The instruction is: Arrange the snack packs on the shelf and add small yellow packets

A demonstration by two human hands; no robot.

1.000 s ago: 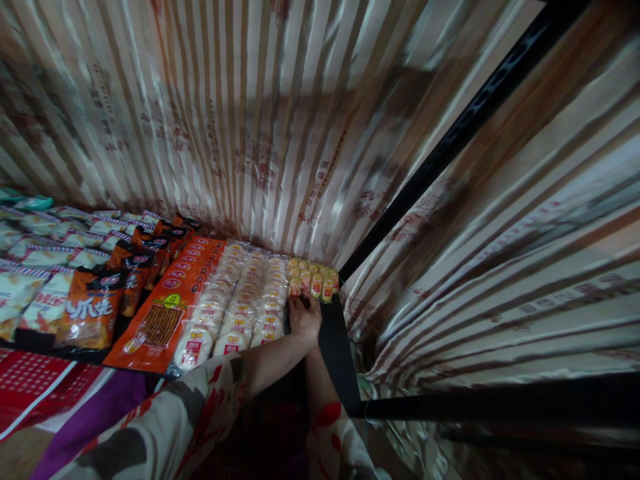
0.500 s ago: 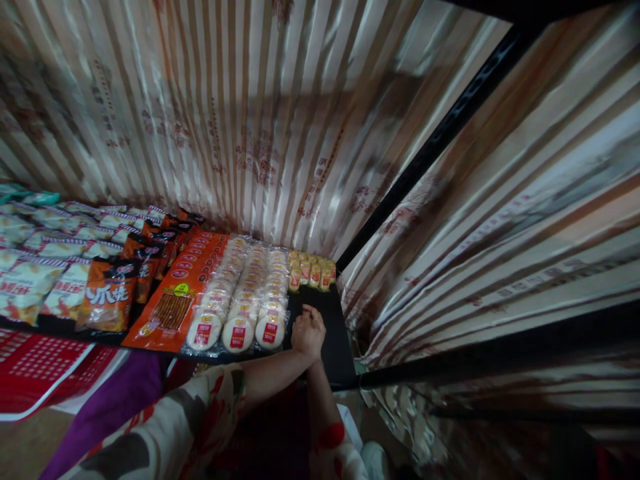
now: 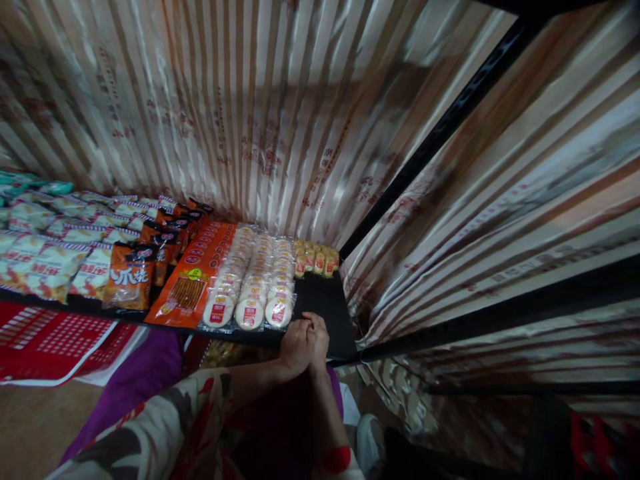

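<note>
My left hand point(image 3: 295, 348) and my right hand point(image 3: 319, 339) are clasped together at the front edge of a black shelf point(image 3: 320, 300). Their fingers are folded in against each other, and no item shows in either one. Just left of them lie three rows of round white rice crackers point(image 3: 279, 310) in clear wrappers. Behind my hands, at the shelf's back right, stand several small yellow-wrapped snacks point(image 3: 319, 262). A flat orange packet point(image 3: 185, 293) with brown sticks in its window lies beside the crackers.
Orange and black snack bags point(image 3: 127, 277) and many white snack bags point(image 3: 53, 267) fill the left side. A red basket point(image 3: 50, 340) sits below the shelf. Striped curtain point(image 3: 240, 120) hangs behind, and a black post point(image 3: 425, 150) rises at the right corner.
My clasped hands have drawn back from above the shelf to its front edge, and my wrists are less crossed. The view has shifted, so the snacks appear higher and further right.
</note>
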